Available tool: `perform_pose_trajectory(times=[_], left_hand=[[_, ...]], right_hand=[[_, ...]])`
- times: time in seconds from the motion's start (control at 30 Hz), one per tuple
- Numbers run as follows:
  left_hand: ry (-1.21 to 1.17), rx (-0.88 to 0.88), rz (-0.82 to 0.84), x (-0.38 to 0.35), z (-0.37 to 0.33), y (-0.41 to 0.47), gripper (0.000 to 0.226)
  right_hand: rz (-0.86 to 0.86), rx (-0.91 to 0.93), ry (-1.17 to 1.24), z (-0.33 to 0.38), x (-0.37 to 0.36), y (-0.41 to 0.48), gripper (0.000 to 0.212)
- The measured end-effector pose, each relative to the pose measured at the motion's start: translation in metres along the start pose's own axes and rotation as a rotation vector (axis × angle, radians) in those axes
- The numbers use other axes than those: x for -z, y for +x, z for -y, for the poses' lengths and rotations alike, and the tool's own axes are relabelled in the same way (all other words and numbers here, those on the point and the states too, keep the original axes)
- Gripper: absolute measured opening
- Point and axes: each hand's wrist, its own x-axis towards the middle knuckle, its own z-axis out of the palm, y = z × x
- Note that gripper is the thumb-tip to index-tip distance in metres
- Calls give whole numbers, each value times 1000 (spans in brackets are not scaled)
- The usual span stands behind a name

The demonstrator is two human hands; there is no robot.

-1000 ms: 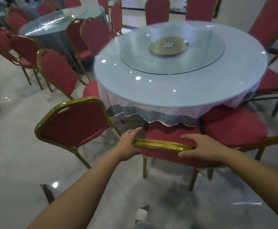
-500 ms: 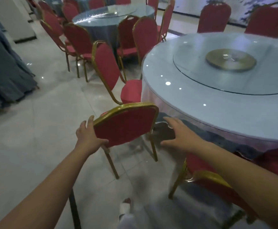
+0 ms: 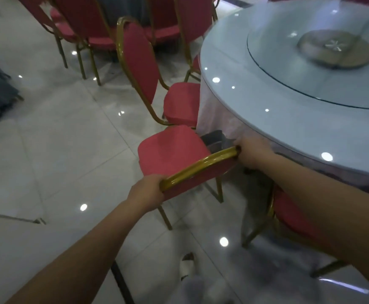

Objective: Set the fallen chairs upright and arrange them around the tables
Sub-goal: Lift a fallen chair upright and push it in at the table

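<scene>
Now: left hand (image 3: 146, 191) and right hand (image 3: 251, 152), fingers curled round chair (image 3: 170, 150) back. Best slide seat squarely under tabletop (image 3: 267, 119), legs level.

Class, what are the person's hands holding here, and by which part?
The red chair: left hand and right hand grip opposite ends of its backrest's gold top rail.

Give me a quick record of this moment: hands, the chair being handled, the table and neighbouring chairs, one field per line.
Held chair: red, upright, seat toward the table
Left hand: grips left end of its gold top rail
Right hand: grips the rail's right end
Table top: round, carries a glass turntable
Far chair: seat at the table edge
Near chair: partly behind the right forearm
</scene>
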Motion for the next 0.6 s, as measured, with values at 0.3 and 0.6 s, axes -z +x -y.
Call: perform_pose_trajectory(times=[0.3,0.6], left_hand=[[203,-127,172,6,25,-45,58],[298,-208,-38,19,23,-21,50]], right_hand=[[50,68,77,-8,-54,-161,19],[-14,56,482,13,-97,-224,49]])
